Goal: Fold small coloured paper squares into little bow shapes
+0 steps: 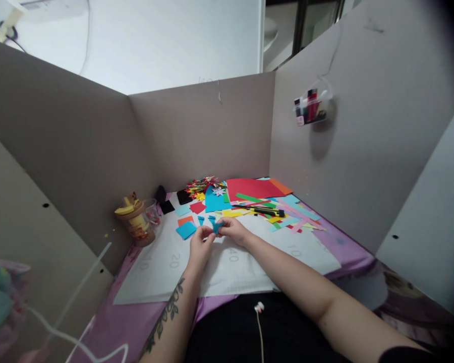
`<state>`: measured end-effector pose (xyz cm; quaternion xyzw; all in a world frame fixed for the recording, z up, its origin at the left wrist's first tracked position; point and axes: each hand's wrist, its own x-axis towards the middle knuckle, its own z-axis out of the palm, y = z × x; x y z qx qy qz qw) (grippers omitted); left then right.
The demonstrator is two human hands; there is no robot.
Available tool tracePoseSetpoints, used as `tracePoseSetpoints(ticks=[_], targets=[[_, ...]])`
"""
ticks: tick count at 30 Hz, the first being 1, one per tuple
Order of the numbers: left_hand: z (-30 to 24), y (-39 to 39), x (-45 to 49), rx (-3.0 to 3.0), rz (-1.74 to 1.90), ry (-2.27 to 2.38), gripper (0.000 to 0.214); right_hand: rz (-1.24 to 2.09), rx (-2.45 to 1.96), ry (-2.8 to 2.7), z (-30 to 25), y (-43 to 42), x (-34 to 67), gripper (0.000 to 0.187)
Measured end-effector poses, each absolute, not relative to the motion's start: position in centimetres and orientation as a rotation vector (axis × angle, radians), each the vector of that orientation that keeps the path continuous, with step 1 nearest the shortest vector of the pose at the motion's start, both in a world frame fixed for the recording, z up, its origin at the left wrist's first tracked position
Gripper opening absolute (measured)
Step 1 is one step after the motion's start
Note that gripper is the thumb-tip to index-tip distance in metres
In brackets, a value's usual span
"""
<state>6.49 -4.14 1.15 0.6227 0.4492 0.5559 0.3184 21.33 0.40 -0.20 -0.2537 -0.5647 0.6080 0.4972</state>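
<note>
Between my two hands is a small piece of folded blue paper (216,227). My left hand (202,241) pinches its left side, and the fingers of my right hand (232,230) close on its right side. Just beyond them lie two small folded blue pieces (201,220). To the left of my left hand is a stack of blue paper squares (186,230), with an orange square (185,221) partly behind it. Red (197,207) and light blue (182,211) squares lie farther back.
A black and yellow utility knife (268,211) lies among paper strips (298,214) at the right. Red sheets (251,189) and a pile of folded paper stars (202,187) are at the back. A lidded cup (136,222) stands at the left edge. Grey panels (204,136) surround the table.
</note>
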Motion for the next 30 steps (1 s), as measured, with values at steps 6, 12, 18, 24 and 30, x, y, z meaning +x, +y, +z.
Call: tracePoseSetpoints(ticks=[6,12,18,24,30], targets=[[1.23,-4.25,6.55,1.624,1.508,1.176,0.014,1.518,-0.581,-1.371,-0.34,0.4,21.24,0.023],[1.34,-4.51,6.29,1.831,1.575,1.17,0.01,1.595,-0.59,-1.301,-0.15,0.22,21.19,0.026],[1.17,-4.47,6.17,1.893,1.602,1.228,0.013,1.652,-0.595,-1.221,-0.04,0.24,21.24,0.03],[1.13,-4.57,6.35,1.947,1.581,1.254,0.017,1.672,-0.58,-1.169,0.34,0.17,21.36,0.031],[1.22,-4.78,6.58,1.947,1.572,1.274,0.016,1.706,-0.554,-1.146,0.51,-0.04,21.4,0.032]])
